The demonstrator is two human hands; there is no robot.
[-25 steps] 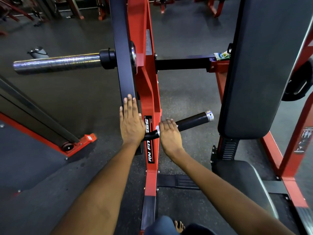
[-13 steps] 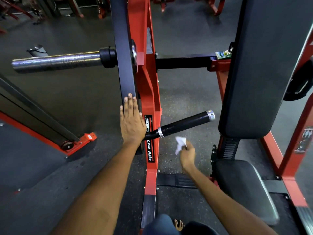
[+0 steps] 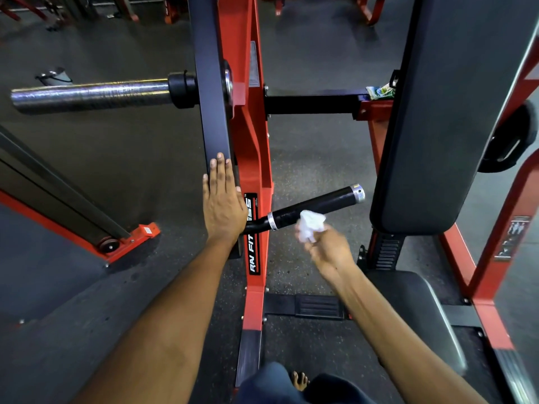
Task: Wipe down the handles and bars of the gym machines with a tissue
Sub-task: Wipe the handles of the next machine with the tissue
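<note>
The right hand (image 3: 326, 249) pinches a crumpled white tissue (image 3: 311, 224) in curled fingers, the wad just under the black handle (image 3: 315, 207) and touching or nearly touching its lower side, I cannot tell which; a second ago this hand was wrapped round the handle near its silver collar, half a second ago it had dropped clear below, and now it has come back up toward the middle of the grip, so I judge a fresh pass along the handle is starting, with the outer end toward the silver cap yet to be reached; the left hand (image 3: 223, 204) lies flat with straight fingers against the dark upright arm (image 3: 210, 91), as before, steadying it and holding nothing; beyond, a chrome bar (image 3: 90, 96) juts left, unwiped as far as I can judge; the black back pad (image 3: 437, 112) stands close to the handle's tip and may crowd the hand there; the red frame (image 3: 252, 158) rises between the hands.
</note>
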